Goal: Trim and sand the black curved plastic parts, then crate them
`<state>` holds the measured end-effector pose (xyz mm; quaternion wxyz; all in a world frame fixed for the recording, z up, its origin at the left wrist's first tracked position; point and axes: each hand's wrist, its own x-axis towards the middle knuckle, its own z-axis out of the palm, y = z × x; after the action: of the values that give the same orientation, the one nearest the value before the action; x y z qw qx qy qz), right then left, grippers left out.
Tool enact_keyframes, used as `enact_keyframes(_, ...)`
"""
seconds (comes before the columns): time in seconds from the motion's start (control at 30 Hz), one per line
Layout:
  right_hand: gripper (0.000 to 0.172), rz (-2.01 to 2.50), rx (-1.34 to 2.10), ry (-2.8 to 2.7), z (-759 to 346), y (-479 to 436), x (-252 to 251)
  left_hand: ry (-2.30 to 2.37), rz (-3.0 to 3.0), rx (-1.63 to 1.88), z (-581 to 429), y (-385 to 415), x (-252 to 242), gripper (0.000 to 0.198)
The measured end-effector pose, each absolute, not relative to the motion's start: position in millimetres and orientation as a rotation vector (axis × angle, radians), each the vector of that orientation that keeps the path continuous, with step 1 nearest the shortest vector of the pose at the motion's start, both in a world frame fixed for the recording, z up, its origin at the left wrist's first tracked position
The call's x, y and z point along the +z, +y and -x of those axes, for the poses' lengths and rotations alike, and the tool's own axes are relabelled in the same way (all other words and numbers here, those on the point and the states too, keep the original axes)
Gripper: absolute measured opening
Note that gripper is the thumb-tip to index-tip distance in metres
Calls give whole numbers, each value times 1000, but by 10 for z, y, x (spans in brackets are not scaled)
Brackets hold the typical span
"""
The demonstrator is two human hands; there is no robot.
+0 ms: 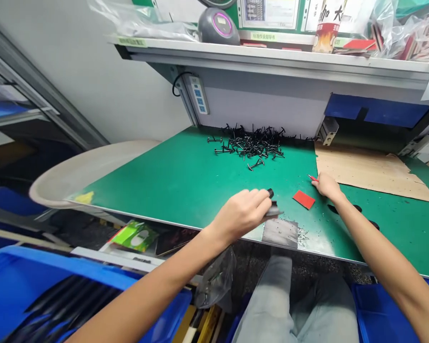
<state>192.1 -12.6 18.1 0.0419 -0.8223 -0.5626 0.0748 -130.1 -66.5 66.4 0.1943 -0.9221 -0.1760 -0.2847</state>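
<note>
My left hand (243,212) is closed around a black part (272,208) above the front edge of the green tabletop (171,176). Just below that part lies a grey square patch (280,232) with dark shavings beside it. To the right, my right hand (327,186) grips a slim red tool (312,178), its tip pointing left over the table. Between the two hands lies a flat red rectangular piece (303,199). Black curved parts (355,208) are partly hidden by my right forearm. Farther back sits a pile of small black T-ended pieces (255,142).
Brown cardboard (372,169) covers the back right of the table. A metal shelf (271,55) spans the back, with a power strip (199,95) beneath. At lower left, a blue bin (7,271) holds long black parts. A pale basin (57,178) adjoins the left edge.
</note>
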Motion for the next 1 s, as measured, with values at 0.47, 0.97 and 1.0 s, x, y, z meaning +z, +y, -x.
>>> enact_keyframes(0.47,42,1412,471,-2441,-889,-2037,656,-75,2634,-943,1735,-1142,423,29)
enact_keyframes(0.97,72,1425,34,-2593,-657,-2149,484,84,2588,-960,1654,-1231,489,25)
enact_keyframes(1.0,71,1440,68,-2605,-663,-2154,477,91,2587,-958,1644,-1226,489,25)
